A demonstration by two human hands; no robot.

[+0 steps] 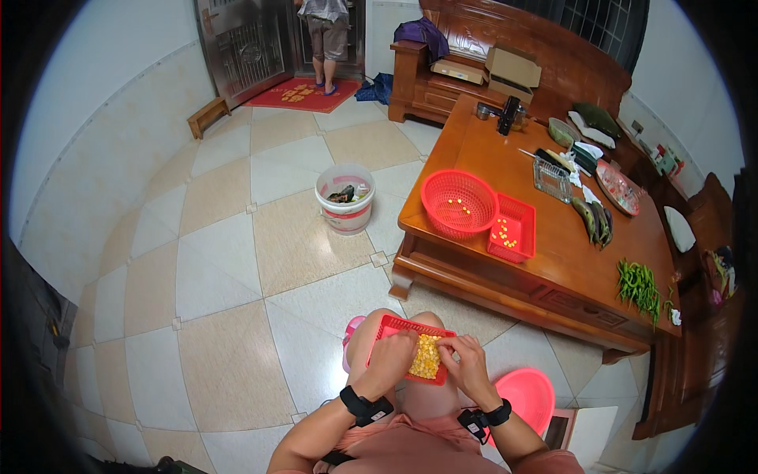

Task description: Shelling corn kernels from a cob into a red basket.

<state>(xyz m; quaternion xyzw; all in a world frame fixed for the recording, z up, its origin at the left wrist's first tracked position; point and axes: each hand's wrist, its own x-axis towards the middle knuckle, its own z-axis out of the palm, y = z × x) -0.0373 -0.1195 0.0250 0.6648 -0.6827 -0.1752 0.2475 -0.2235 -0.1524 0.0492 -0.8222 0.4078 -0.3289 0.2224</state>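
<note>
A red plastic basket (407,323) rests tilted across my thighs, with yellow corn kernels (425,358) heaped in its right part. My left hand (393,355) lies over the left part of the basket, its fingers curled down and their tips hidden. At the right side, my right hand (463,359) has its thumb and fingers bent close to the kernels. Whether either hand pinches a kernel is too small to see. Each wrist wears a black strap with a small device.
Ahead right stands a wooden table (568,260) bearing a round red colander (456,222), a rectangular red basket (526,228), eggplants (603,224) and green chili peppers (638,287). A waste bucket (346,219) and a pink basin (533,394) stand on the floor. A person (327,38) stands by the door.
</note>
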